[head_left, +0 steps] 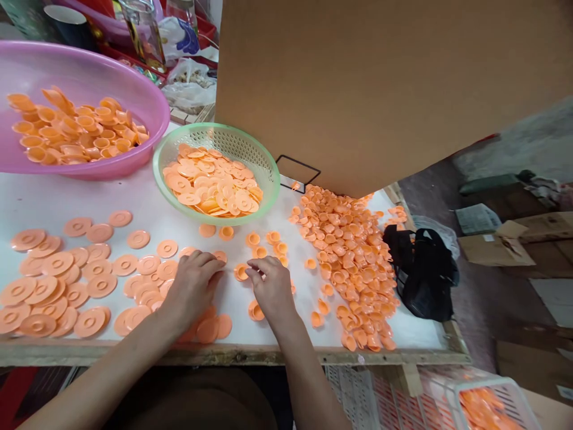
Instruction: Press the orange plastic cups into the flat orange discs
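My left hand (192, 286) is bent over the table with its fingers together and curled down. A flat orange toy saucer (220, 256) shows at its fingertips; what lies under the fingers is hidden. Facing it, my right hand (274, 289) pinches a small orange toy cup (240, 272) at its rim between thumb and finger. Several loose cups (253, 239) lie just beyond the right hand. Flat saucers (101, 285) are spread and overlapping to the left, and more saucers (208, 328) lie beneath the left wrist.
A green strainer basket (268, 200) holds saucers; a pink basin (147, 143) at the back left holds larger orange cups. A big heap of small cups (353, 263) spreads on the right, before a tall cardboard panel (380, 89). A black bag (425, 280) hangs at the table's right edge.
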### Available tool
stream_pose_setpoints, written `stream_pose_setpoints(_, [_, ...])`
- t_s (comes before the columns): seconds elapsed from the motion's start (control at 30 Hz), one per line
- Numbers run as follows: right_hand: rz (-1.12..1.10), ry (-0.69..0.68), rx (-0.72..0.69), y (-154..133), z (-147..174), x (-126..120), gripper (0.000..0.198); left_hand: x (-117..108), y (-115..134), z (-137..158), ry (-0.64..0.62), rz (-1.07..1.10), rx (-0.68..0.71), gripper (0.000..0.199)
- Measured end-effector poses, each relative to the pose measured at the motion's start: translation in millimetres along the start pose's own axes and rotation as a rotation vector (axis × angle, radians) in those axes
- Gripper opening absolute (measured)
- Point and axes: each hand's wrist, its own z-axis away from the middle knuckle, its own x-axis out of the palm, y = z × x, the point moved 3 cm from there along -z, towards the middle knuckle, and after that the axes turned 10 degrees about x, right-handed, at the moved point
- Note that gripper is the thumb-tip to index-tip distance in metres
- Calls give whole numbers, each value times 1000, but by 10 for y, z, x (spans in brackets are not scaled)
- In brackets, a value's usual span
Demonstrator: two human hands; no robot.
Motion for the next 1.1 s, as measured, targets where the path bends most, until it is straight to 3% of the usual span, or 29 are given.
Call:
stream_pose_setpoints(0.13, [50,-24,72,-20,-18,94,14,140,172,-184,-91,235,-116,20])
stream_pose_setpoints(0.3, [87,-28,70,38,-61,160,16,251,219,-342,-141,265,-251,25])
stream_pose_setpoints(0.7, [103,-28,49,17,-108,235,21,306,178,-405,-188,230,-160,23])
stream_pose_setpoints(0.83, [-95,44,-25,165,-41,8,20,130,49,-290,-117,231,-123,27])
stream_pose_setpoints(0.97, [-44,409,84,625,-81,-474,25,-118,-219,-117,46,89,-89,26])
stream_pose_setpoints(1.03, [54,451,147,847,-150,-611,26,-140,-273,-56,0,-16,-28,24])
stream_pose_setpoints(1.1, [80,396,178,1013,-220,-642,27,-101,-266,-8,-73,-77,18,20])
